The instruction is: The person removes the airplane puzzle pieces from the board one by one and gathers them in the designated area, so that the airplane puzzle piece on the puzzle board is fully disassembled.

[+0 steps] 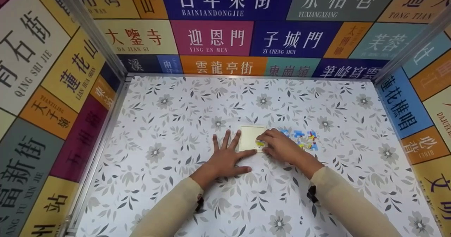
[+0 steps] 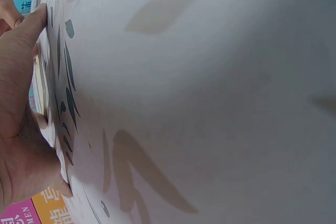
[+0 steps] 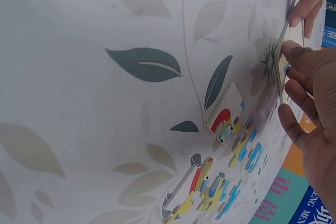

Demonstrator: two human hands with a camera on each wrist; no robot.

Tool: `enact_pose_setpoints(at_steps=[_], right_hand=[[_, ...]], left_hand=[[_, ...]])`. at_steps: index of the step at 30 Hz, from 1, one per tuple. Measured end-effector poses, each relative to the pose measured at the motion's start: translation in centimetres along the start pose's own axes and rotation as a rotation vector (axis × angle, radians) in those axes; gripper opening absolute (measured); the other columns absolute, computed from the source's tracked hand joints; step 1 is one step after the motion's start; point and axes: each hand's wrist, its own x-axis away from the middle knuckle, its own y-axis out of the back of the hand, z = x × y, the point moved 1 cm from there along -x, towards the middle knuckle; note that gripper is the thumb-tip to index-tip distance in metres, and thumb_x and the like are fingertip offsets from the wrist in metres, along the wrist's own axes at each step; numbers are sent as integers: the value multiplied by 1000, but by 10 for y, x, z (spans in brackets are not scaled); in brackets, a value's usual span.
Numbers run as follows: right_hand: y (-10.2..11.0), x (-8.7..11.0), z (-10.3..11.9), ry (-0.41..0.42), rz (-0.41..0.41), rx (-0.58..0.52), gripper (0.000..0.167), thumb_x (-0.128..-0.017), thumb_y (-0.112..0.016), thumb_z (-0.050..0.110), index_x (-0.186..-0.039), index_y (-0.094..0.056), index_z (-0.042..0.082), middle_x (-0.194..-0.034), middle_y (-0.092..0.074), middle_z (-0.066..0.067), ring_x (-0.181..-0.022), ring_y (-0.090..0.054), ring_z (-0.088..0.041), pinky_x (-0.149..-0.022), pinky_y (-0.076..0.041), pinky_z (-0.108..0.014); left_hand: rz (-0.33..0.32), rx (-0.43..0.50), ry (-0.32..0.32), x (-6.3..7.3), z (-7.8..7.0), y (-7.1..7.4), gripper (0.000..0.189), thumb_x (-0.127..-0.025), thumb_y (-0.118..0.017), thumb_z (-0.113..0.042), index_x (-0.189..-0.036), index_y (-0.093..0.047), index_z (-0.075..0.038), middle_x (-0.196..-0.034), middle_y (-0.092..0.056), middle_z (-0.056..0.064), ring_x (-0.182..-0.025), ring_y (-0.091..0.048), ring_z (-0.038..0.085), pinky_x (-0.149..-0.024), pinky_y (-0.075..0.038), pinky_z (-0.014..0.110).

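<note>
A cream square puzzle tray (image 1: pixel 248 133) with a raised rim lies flat on the patterned surface. My left hand (image 1: pixel 225 159) rests at its left and lower edges, fingers spread and straight. With curled fingertips, my right hand (image 1: pixel 282 147) pinches a small yellowish puzzle piece (image 1: pixel 260 144) over the tray's lower right corner; those fingers partly hide it. In the right wrist view, the right hand (image 3: pixel 317 98) is at the tray's edge, and loose puzzle pieces (image 3: pixel 211 191) lie below. The left wrist view catches the left hand (image 2: pixel 21 93) with its fingertips on the surface.
More colourful jigsaw pieces (image 1: pixel 312 146) in blue, yellow and red lie just right of the right hand. A white tabletop (image 1: pixel 197 106) with leaves and flowers spreads around. Upright panels with coloured street-name signs (image 1: pixel 215 37) border the back and both sides.
</note>
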Motion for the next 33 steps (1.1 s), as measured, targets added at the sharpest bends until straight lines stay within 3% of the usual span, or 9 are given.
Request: enact_pose_setpoints(at_steps=[7, 24, 33], right_hand=[[-1, 0, 1, 1, -5, -3, 35, -104, -79, 13, -138, -73, 8, -138, -69, -12, -122, -64, -34, -102, -56, -54], [-1, 0, 4, 10, -42, -33, 32, -102, -79, 9, -134, -74, 8, -132, -65, -12, -122, -67, -34, -102, -58, -54], [1, -1, 3, 17, -14, -16, 33, -103, -79, 10, -135, -74, 7, -134, -64, -14, -124, -67, -35, -103, -57, -54]], left_hand=[[2, -1, -1, 1, -1, 0, 70, -104, -49, -80, -169, -34, -57, -187, 9, 17, -169, 12, 57, -121, 3, 92], [9, 5, 16, -1, 0, 0, 69, -104, -48, -80, -169, -33, -60, -188, 9, 15, -170, 13, 54, -121, 4, 92], [4, 13, 15, 0, -1, 0, 69, -104, -50, -80, -168, -34, -59, -188, 8, 16, -170, 13, 54, -122, 5, 91]])
